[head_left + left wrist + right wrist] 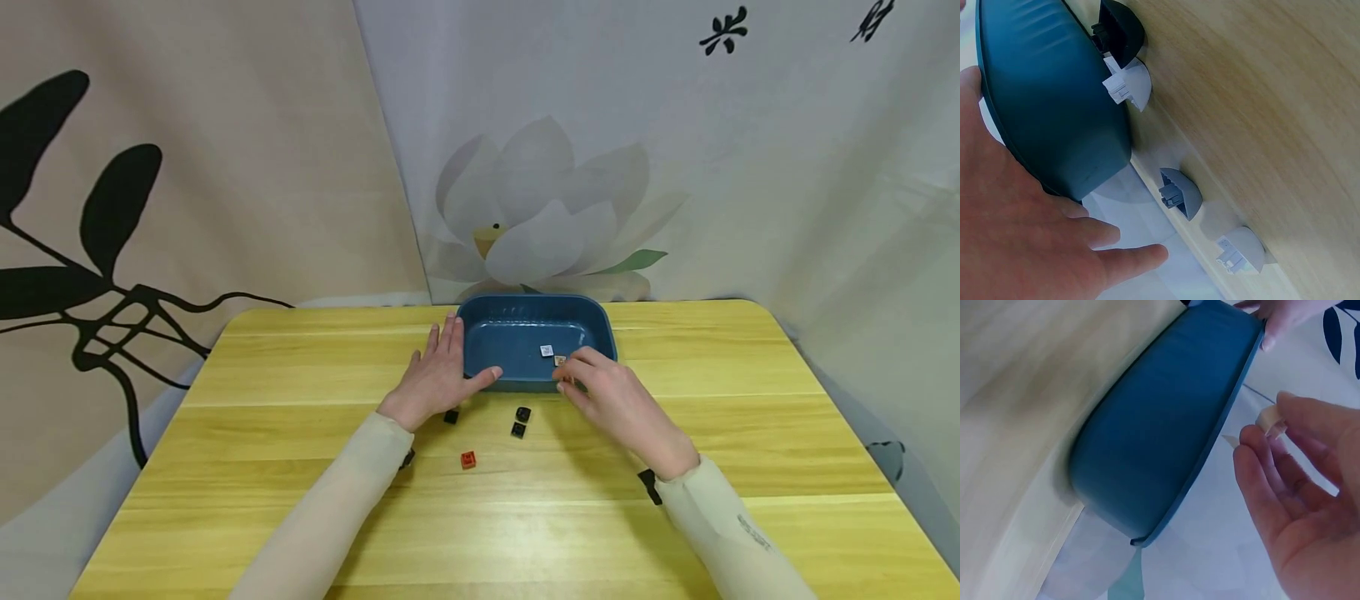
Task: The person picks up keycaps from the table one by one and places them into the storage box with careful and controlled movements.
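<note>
A blue rectangular tray point(480, 386) stands at the table's back edge. My left hand point(431, 379) rests at its left end, fingers straight and spread, thumb over the front rim. Over the tray's front right corner, my right hand point(611, 396) pinches a small cream keycap point(1269, 420) between thumb and fingertips. Inside the tray lies a white keycap point(546, 351); a pale orange keycap point(559, 360) shows right by the right fingertips. In the left wrist view, a black keycap point(1124, 34) and a white keycap point(1130, 83) sit close beside the tray.
In front of the tray lie two black keycaps, one point(522, 413) just behind the other point(518, 430), and a red-orange keycap point(468, 460). Another black keycap point(451, 416) is by the left wrist. A grey keycap point(1181, 194) shows in the left wrist view. Behind hangs a printed curtain point(300, 167).
</note>
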{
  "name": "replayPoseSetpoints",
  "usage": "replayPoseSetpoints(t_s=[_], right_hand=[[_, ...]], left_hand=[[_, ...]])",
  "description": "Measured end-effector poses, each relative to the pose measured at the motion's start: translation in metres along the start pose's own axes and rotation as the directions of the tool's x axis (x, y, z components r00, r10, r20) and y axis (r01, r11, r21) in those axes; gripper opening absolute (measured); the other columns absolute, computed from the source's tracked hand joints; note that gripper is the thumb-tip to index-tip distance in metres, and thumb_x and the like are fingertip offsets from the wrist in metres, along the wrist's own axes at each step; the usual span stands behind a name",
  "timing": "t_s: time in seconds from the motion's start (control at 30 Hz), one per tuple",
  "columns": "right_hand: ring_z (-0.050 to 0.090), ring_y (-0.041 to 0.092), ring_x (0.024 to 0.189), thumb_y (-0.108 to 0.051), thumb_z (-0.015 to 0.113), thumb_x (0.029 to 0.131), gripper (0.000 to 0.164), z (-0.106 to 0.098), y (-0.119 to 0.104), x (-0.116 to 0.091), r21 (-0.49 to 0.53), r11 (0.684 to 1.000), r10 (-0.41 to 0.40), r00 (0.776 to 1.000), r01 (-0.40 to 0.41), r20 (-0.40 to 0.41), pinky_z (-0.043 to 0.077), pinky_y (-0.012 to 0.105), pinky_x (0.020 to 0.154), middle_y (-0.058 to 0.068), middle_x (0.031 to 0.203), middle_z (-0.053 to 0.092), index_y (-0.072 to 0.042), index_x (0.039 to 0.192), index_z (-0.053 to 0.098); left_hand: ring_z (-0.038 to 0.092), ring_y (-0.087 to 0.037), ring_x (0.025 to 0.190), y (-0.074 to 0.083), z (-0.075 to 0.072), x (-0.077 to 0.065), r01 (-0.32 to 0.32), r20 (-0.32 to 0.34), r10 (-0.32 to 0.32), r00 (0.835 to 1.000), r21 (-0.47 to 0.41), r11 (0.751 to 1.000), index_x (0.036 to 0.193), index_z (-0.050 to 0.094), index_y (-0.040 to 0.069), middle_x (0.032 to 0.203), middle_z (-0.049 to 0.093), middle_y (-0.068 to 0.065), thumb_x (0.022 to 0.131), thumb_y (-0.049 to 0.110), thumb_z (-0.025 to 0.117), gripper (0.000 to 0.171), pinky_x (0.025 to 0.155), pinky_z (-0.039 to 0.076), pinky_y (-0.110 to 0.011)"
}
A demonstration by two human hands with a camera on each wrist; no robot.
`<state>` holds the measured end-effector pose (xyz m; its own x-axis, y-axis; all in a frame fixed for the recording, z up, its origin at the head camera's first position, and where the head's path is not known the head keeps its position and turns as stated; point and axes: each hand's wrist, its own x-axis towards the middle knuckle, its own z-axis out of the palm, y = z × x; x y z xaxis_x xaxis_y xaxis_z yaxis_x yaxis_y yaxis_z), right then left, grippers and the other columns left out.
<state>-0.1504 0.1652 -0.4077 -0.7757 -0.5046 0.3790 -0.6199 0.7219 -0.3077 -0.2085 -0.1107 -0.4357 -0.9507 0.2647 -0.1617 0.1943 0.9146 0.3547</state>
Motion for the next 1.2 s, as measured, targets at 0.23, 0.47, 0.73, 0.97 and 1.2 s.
replayPoseSetpoints(t_s=[0.23,0.47,0.73,0.97,1.2], right_hand=[[0.067,0.018,0.088,-0.009,0.080,0.092,0.011,0.001,0.006,0.017,0.003,0.999,0.033,0.999,-0.033,-0.016,0.057,0.032,0.072,0.002,0.103,0.067,-0.010,0.103,0.077],[0.068,0.022,0.088,-0.009,0.078,0.093,0.012,0.007,0.011,0.032,0.019,0.997,0.076,0.997,-0.076,-0.005,0.058,0.036,0.076,0.004,0.101,0.067,-0.006,0.105,0.078],[0.066,0.019,0.086,-0.010,0.076,0.096,0.012,0.018,0.016,0.044,0.032,0.991,0.129,0.990,-0.131,0.049,0.057,0.036,0.076,0.004,0.099,0.067,-0.005,0.107,0.078],[0.066,0.022,0.089,-0.011,0.073,0.098,0.016,0.030,0.024,0.050,0.046,0.979,0.191,0.974,-0.198,0.123,0.058,0.038,0.080,0.008,0.103,0.070,-0.002,0.111,0.076],[0.067,0.020,0.087,-0.016,0.073,0.098,0.012,0.036,0.029,0.062,0.008,0.972,0.230,0.952,-0.236,0.204,0.058,0.039,0.080,0.006,0.098,0.073,-0.006,0.104,0.079]], left_hand=[[-0.001,-0.039,0.158,0.001,-0.002,-0.001,0.000,0.004,0.000,1.000,-0.006,1.000,0.165,-0.002,0.004,0.173,-0.007,-0.013,0.092,0.082,0.045,0.117,0.120,0.019,-0.068],[-0.001,-0.038,0.158,-0.001,-0.002,0.000,-0.003,0.005,0.003,1.000,0.000,1.000,0.165,-0.002,0.004,0.173,-0.007,-0.013,0.092,0.082,0.044,0.117,0.120,0.019,-0.068],[0.002,-0.038,0.158,-0.001,-0.002,0.000,-0.009,0.004,0.009,1.000,0.004,1.000,0.165,-0.003,0.004,0.173,-0.007,-0.013,0.093,0.081,0.044,0.116,0.120,0.019,-0.068],[0.002,-0.037,0.159,-0.002,-0.001,0.000,-0.015,0.001,0.015,1.000,0.011,1.000,0.165,-0.002,0.004,0.173,-0.007,-0.013,0.093,0.083,0.042,0.116,0.120,0.020,-0.067],[0.002,-0.038,0.158,0.000,-0.001,-0.001,-0.017,0.002,0.017,1.000,0.010,1.000,0.165,-0.002,0.003,0.173,-0.007,-0.013,0.092,0.082,0.044,0.117,0.119,0.020,-0.068]])
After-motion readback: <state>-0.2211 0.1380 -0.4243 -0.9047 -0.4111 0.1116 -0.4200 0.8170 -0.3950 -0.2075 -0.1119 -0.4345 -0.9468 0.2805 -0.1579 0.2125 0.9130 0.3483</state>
